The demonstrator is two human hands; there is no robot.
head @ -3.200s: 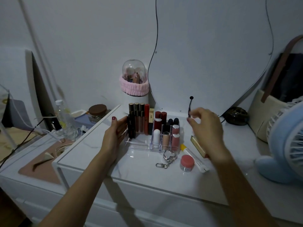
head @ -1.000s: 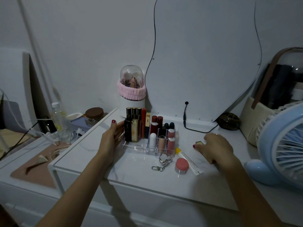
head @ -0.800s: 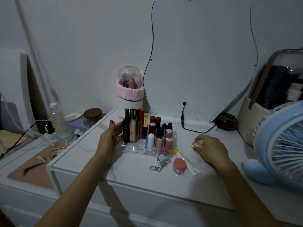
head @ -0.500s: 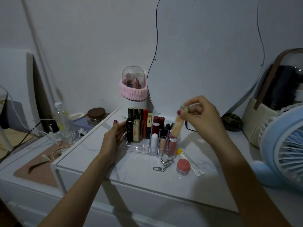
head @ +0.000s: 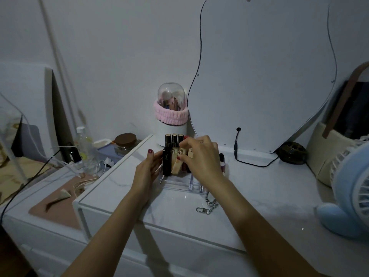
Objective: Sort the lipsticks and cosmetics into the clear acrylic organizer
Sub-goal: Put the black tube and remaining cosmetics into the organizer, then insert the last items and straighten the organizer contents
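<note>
A gold lipstick (head: 181, 156) stands nearly upright, its top tipped slightly right, among the tubes at the far left of the clear acrylic organizer (head: 175, 183) on the white worktop (head: 259, 188). The right hand (head: 201, 158) reaches in from the near right, knuckles up, its fingers (head: 184, 145) curled and pinching the lipstick's top. The left hand (head: 148, 168) rests flat against the organizer's left wall, fingers straight beside a black tube (head: 167, 163). A keychain (head: 207, 204) lies just near of the organizer; bare worktop stretches right toward a blue fan (head: 351, 188), and the worktop's left edge runs close beside the left hand.
</note>
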